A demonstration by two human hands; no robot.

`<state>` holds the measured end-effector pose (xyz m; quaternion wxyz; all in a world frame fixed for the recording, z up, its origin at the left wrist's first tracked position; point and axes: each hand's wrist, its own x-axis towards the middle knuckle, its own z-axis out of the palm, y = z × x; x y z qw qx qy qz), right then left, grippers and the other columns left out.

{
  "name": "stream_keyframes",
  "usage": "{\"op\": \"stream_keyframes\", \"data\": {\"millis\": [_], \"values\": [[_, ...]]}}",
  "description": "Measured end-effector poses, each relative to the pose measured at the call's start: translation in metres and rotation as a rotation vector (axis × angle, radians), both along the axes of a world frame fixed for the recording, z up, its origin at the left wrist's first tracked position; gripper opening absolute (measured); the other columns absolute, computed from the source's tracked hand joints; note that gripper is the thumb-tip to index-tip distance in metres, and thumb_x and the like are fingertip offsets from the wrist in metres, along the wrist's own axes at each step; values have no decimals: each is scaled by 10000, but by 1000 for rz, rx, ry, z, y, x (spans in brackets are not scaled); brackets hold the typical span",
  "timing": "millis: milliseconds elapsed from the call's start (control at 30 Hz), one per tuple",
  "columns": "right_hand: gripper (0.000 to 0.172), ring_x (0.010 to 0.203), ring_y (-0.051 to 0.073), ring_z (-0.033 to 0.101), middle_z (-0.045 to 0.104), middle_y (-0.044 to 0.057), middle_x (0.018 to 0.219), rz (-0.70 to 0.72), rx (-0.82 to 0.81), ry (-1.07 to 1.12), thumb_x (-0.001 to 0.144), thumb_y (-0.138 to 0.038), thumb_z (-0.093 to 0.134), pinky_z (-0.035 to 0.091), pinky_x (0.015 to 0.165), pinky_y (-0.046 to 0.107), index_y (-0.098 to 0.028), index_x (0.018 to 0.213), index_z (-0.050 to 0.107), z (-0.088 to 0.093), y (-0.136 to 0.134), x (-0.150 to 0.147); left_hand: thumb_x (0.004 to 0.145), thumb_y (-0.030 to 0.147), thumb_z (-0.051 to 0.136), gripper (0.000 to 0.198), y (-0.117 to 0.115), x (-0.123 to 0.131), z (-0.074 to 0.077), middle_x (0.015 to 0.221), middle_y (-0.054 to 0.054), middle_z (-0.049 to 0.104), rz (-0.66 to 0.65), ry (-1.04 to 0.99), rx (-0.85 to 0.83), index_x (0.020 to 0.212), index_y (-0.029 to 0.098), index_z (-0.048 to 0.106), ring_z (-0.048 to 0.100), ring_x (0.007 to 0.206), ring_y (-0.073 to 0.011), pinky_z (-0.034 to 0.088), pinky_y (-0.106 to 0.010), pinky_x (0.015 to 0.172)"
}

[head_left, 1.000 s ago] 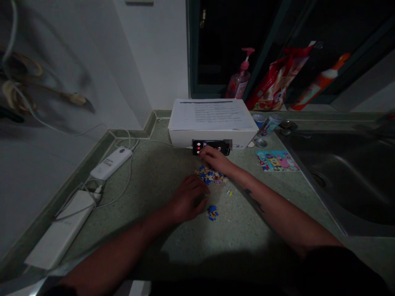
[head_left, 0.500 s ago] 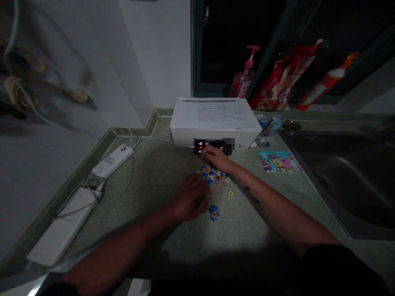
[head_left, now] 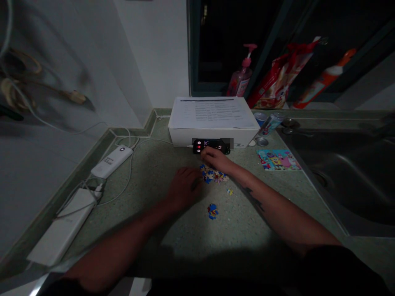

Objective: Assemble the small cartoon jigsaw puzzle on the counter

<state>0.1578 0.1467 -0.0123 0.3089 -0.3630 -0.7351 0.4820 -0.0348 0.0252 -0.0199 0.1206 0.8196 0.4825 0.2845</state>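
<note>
A pile of small jigsaw puzzle pieces [head_left: 212, 176], blue, cream and pink, lies on the counter. My left hand [head_left: 185, 187] is at its left edge, slightly blurred, palm down with fingers loosely stretched and thumb apart. Just above the pile's far side, my right hand [head_left: 216, 159] has its fingers curled together, and whatever they pinch is hidden. Behind those fingers a phone [head_left: 220, 146] leans against a white box, its lower part partly covered. Nearer me sits a small cluster of blue, red and yellow puzzle pieces [head_left: 212, 211]. A single yellow-and-white piece [head_left: 230, 192] lies alone between.
The white box [head_left: 212, 135] carries printed paper [head_left: 212, 113]. To its right are cans [head_left: 271, 123], a colourful cartoon picture card [head_left: 279, 159] and a metal sink [head_left: 345, 172]. Power banks [head_left: 112, 161] and a white power strip [head_left: 64, 226] with cables lie left.
My left hand has shifted slightly left and away from me, toward the pile's left edge. My right hand stays almost in place by the phone. The view has moved slightly.
</note>
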Motion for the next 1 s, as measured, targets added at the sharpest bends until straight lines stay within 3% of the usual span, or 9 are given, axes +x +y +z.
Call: {"op": "stream_keyframes", "data": {"millis": [133, 333, 500, 733, 1000], "values": [[125, 743, 176, 559, 637, 23, 815, -8, 56, -97, 896, -201, 573, 447, 699, 307, -193, 908, 697, -1, -1, 2, 993, 193, 630, 243, 10, -2, 6, 1285, -78, 738, 39, 84, -42, 1224, 218, 704, 641, 1217, -277, 472, -493, 1123], [253, 813, 173, 647, 759, 67, 1010, -1, 164, -234, 830, -61, 629, 503, 784, 322, -178, 1006, 768, -2, 1, 4, 980, 224, 668, 235, 22, 1, 18, 1258, -98, 745, 86, 217, -121, 1206, 197, 729, 645, 1199, -303, 492, -487, 1091], [295, 858, 188, 686, 786, 71, 1017, 10, 162, -292, 817, -18, 616, 523, 810, 330, -184, 1001, 776, -1, 3, 2, 1030, 292, 630, 284, 31, 10, 27, 1217, -113, 740, 129, 292, -105, 1277, 185, 722, 639, 1182, -305, 488, -466, 1064], [301, 841, 182, 660, 763, 50, 973, -3, 111, -290, 788, -2, 579, 506, 792, 316, -193, 951, 745, 0, 3, 0, 1020, 340, 665, 222, 37, 16, 19, 1148, -105, 733, 128, 278, -109, 1156, 196, 765, 635, 1128, -305, 490, -459, 1025], [274, 746, 156, 554, 655, 5, 876, -19, 66, -137, 680, -44, 546, 445, 735, 298, -192, 848, 704, 3, 5, 3, 967, 218, 715, 137, 39, 17, 12, 1128, -99, 736, 118, 176, -104, 1093, 190, 761, 649, 1123, -295, 512, -457, 1020]]}}
